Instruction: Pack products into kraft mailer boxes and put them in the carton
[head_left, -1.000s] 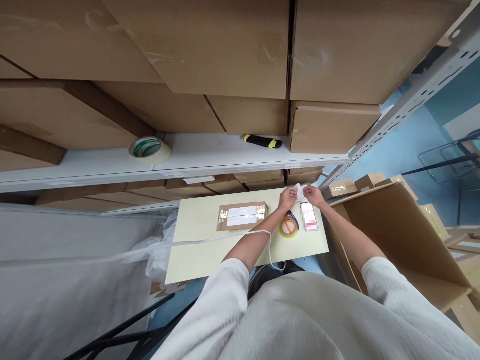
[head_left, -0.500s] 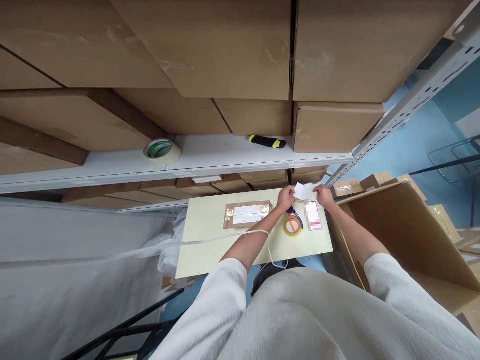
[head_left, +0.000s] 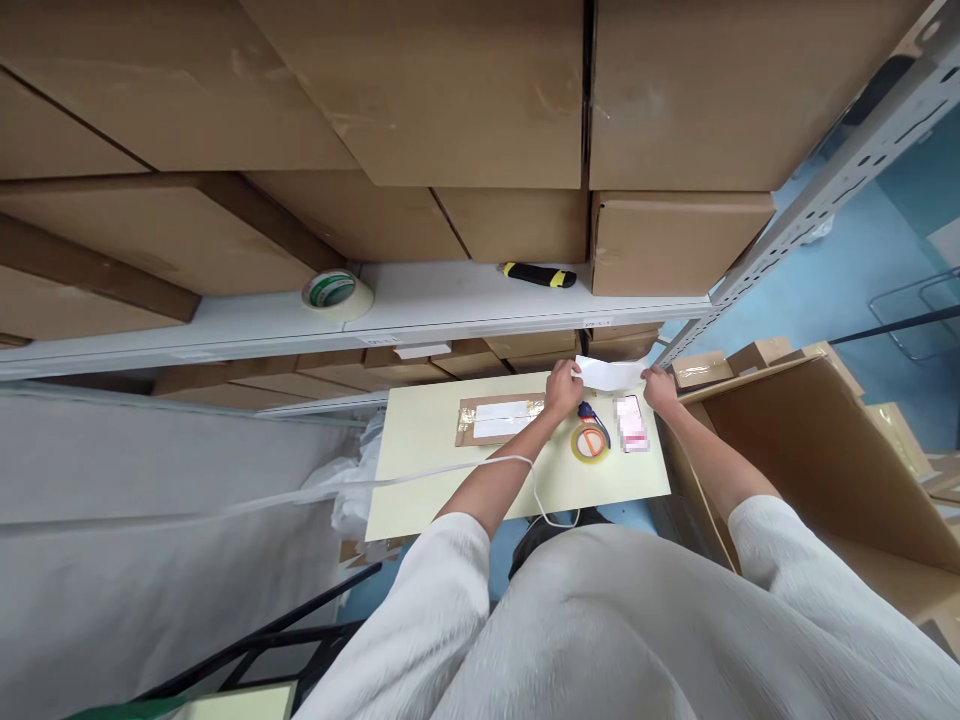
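A white sheet of paper (head_left: 609,375) stretches between my two hands above the far edge of the pale yellow table (head_left: 420,500). My left hand (head_left: 562,388) pinches its left end, and my right hand (head_left: 659,388) grips the right end. Just below the paper lies a tape dispenser (head_left: 591,440) with a roll of clear tape and a blue handle. To its right is a phone (head_left: 631,424) with a blurred screen. Left of my left forearm sits a flat cardboard parcel (head_left: 466,424), taped at its ends, with a white label on top.
Behind the table, a grey shelf (head_left: 442,312) holds large cardboard boxes, a tape roll (head_left: 337,293) and a black-yellow utility knife (head_left: 538,275). A big open carton (head_left: 825,450) stands at the right. A white cord (head_left: 420,474) crosses the table from the left.
My hands have moved slightly apart, and the paper between them now spans wider and flatter. The view has shifted a little; the table items lie as before.
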